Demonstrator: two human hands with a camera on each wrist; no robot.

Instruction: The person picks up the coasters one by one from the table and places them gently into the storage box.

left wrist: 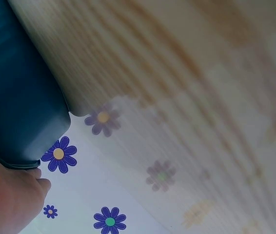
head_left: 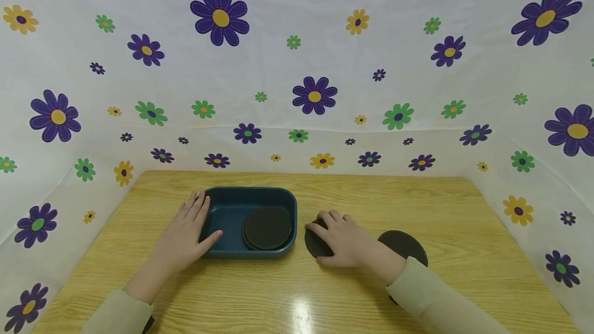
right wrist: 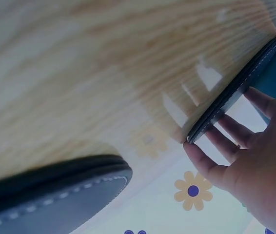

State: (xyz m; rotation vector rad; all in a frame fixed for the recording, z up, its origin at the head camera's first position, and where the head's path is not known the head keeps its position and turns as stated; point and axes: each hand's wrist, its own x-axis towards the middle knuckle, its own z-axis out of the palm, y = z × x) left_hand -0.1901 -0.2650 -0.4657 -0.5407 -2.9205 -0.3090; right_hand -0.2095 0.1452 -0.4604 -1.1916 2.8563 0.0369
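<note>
A dark blue tray [head_left: 225,255] lies on the table, with black round coasters [head_left: 268,228] stacked in its right half. My left hand [head_left: 183,236] rests on the tray's left end, fingers laid straight along the rim and thumb reaching over the near corner. To the right of the tray, my right hand [head_left: 345,241] holds a black round coaster [head_left: 315,244] by its edge, fingers on the far side and thumb on the near side. White stitching runs round that coaster [right wrist: 233,92] in the right wrist view. Another black coaster [head_left: 403,246] lies partly under my right forearm.
The wooden table [head_left: 260,293] ends at the back against a white flowered cloth [head_left: 269,66], which also hangs on both sides. In the left wrist view, the tray's outer wall [left wrist: 21,87] fills the upper left.
</note>
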